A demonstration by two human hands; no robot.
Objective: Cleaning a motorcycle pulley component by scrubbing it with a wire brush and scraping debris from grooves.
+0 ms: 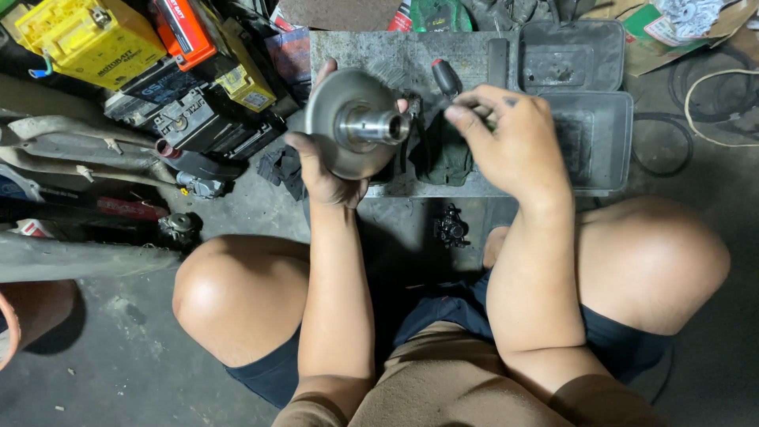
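My left hand [320,170] grips a round grey metal pulley disc [332,111] by its rim, with its shiny central sleeve [378,126] pointing toward my right hand. My right hand [514,134] has its fingers pinched together just right of the sleeve's open end, over a dark green rag [440,158]. What the fingertips hold is too small to tell. A screwdriver with a red and black handle [445,75] lies on the worn metal slab [371,47] just behind the hands.
Several batteries, yellow [87,35] and black [186,111], stand stacked at the back left. An open dark plastic case [589,103] sits at the right of the slab. A small black metal part [451,228] lies on the concrete floor between my knees. Coiled cable [711,111] at far right.
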